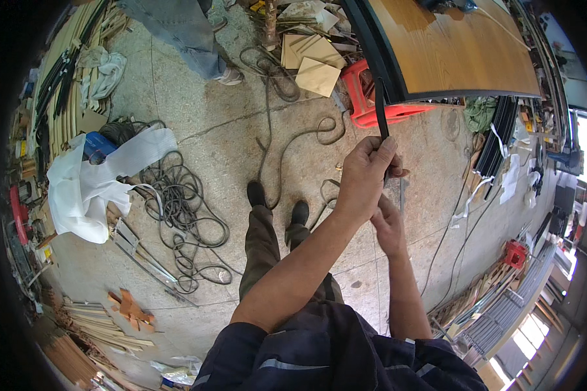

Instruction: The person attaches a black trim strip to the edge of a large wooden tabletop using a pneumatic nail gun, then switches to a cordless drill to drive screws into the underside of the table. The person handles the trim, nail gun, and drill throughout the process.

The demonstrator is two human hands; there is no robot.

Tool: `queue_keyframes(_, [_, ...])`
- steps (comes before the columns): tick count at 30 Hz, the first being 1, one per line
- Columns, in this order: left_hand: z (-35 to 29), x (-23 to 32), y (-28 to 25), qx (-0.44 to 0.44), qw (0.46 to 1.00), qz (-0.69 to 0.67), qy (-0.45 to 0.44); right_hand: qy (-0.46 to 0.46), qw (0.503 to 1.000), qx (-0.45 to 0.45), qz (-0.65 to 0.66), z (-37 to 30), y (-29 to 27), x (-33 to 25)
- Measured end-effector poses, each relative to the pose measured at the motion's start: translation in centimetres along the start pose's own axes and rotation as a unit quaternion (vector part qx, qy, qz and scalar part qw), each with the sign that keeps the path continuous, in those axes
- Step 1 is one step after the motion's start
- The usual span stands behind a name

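My left hand (366, 174) is closed, thumb and fingers pinching a narrow black strip (381, 117). The strip runs up from my grip to the corner of a wood-grain panel (463, 49) with a black edge frame (379, 52). Just below and partly behind the left hand is my right hand (390, 228), its fingers curled upward near the strip's lower end. The left hand hides part of those fingers, so what they grip cannot be made out. Under the panel stands a red plastic stool or trestle (360, 98).
A tangled dark cable (186, 218) spreads over the concrete floor to my left, beside white sheeting (88, 189). Another cable (282, 153) runs ahead of my feet. Board offcuts (316, 75) lie near the stool. A person's leg (189, 42) is at upper left. Grey bars (509, 303) are stacked at right.
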State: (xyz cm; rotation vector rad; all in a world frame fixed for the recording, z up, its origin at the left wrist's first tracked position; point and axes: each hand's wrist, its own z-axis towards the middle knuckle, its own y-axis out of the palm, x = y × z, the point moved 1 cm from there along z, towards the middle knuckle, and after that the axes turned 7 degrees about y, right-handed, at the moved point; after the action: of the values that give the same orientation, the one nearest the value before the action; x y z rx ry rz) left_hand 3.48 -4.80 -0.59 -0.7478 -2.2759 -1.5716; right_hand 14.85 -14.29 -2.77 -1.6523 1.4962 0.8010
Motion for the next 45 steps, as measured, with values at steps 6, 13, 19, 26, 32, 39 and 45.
queue_keyframes(6, [0.4, 0.1, 0.8, -0.029, 0.999, -0.026, -0.016, 0.006, 0.989, 0.111, -0.094, -0.8, -0.6, -0.3])
queue_keyframes(13, [0.8, 0.6, 2.1, -0.022, 0.999, 0.02, 0.025, 0.078, 0.978, 0.137, -0.138, -2.9, -1.4, -3.7])
queue_keyframes(19, [2.9, 2.7, 2.9, -0.002, 0.997, 0.067, 0.038, 0.051, 0.983, 0.125, -0.122, -0.6, -0.6, -6.5])
queue_keyframes(26, [-0.3, 1.5, 1.1, -0.024, 0.998, 0.049, 0.01, 0.06, 0.982, 0.123, -0.127, 0.6, -0.7, -8.6])
queue_keyframes(32, [-0.7, 0.7, 1.1, -0.042, 0.987, 0.154, 0.02, 0.073, 0.976, 0.119, -0.164, 0.1, -1.6, -7.7])
queue_keyframes(39, [0.8, 0.9, 3.0, -0.001, 0.992, 0.119, 0.038, 0.066, 0.982, 0.099, -0.149, 1.2, -0.7, -8.9])
queue_keyframes(45, [0.3, 0.3, 1.3, -0.011, 0.995, -0.101, 0.002, 0.056, 0.989, 0.082, -0.11, -0.3, -2.3, -8.0])
